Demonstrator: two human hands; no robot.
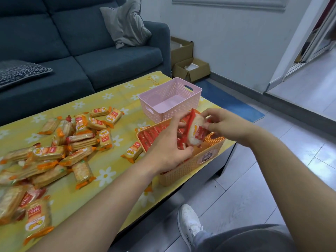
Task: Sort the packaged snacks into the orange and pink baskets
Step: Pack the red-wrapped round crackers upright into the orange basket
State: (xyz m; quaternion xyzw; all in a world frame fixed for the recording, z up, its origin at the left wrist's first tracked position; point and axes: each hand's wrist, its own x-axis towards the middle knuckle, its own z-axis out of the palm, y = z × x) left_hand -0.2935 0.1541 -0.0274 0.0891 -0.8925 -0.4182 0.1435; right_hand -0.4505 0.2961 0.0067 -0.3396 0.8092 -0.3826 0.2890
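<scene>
Both hands hold one red-wrapped snack pack (194,130) upright over the orange basket (189,168), which stands at the table's near right corner with several red packs inside. My left hand (168,146) grips the pack's left side and my right hand (224,125) pinches its right end. Behind the orange basket stands the pink basket (170,99), with nothing visible in it. Many orange-wrapped cracker packs (60,150) lie scattered over the left of the table, and one lone orange pack (132,151) lies just left of the orange basket.
A yellow daisy-print cloth (109,175) covers the low table. A dark blue sofa (81,51) with a grey cushion runs behind it. Cardboard boxes (190,68) sit on the floor by the wall. My knee and white shoe (189,226) are below the table's near edge.
</scene>
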